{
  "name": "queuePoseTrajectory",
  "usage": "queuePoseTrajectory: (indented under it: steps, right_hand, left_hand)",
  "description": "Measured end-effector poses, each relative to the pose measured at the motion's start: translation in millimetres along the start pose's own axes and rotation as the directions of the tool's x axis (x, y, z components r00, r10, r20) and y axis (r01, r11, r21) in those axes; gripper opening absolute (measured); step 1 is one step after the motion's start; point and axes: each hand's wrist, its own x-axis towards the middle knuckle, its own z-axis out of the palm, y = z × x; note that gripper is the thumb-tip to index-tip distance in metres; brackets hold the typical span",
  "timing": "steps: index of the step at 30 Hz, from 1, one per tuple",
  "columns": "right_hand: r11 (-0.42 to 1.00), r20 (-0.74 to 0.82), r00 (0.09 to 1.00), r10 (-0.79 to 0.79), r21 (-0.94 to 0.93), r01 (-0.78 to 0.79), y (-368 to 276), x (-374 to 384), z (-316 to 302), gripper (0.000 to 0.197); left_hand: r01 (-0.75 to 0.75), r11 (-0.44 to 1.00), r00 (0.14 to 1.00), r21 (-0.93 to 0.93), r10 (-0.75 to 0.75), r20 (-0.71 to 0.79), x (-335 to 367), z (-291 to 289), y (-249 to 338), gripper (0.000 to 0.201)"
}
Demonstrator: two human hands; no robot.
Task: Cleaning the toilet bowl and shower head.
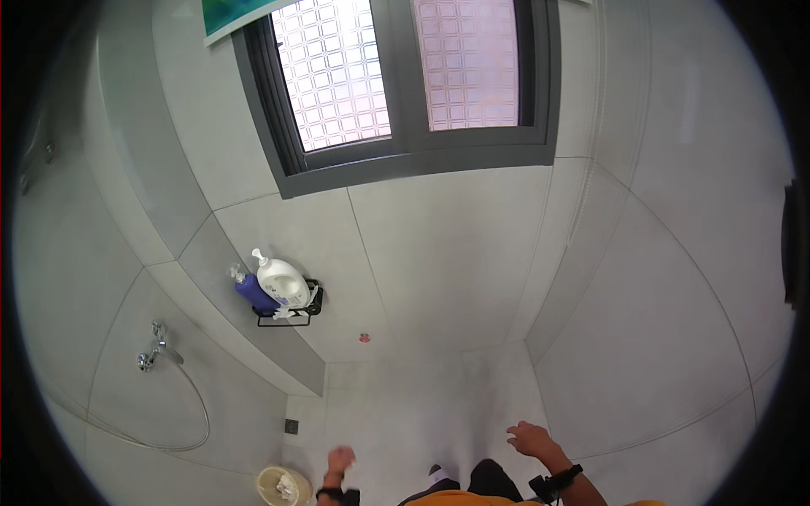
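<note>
My left hand (341, 460) hangs low at the bottom of the head view, with a black strap round its wrist. It is small and blurred, so its fingers do not show clearly. The nearest thing to it is a cream bin (268, 487) with crumpled white paper inside. My right hand (530, 437) is held out over the floor to the right, its fingers loosely bent and partly apart, holding nothing. A black strap with a small device (557, 482) circles that wrist. Neither hand touches any object.
A black wire corner rack (291, 322) carries a white pump bottle (283, 282) and a purple pump bottle (253, 291). A chrome shower tap (156, 347) with a looping hose (205, 413) is on the left wall. A grey-framed window (405, 160) fills the top; a floor drain (291, 427) lies below.
</note>
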Motion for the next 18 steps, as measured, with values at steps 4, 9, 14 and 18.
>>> queuePoseTrajectory:
  steps: [4,9,14,18]
  right_hand:
    - [0.996,-0.024,0.996,-0.089,0.013,0.089,9,55,-37,0.033]
    - [0.997,-0.032,0.999,-0.042,-0.068,0.040,33,129,-92,0.035]
    - [0.996,-0.102,0.991,-0.083,-0.050,0.078,42,199,-158,0.033]
    - [0.984,-0.049,0.984,-0.169,0.055,0.171,57,250,-185,0.033]
  left_hand:
    - [-0.436,0.887,0.883,0.151,0.454,-0.117,79,-28,220,0.026]
    - [-0.739,0.245,0.427,0.628,0.891,0.156,101,-13,485,0.057]
    - [-0.535,-0.178,0.163,0.826,0.938,0.307,105,40,664,0.076]
    - [-0.395,-0.327,0.096,0.859,0.915,0.392,146,65,743,0.072]
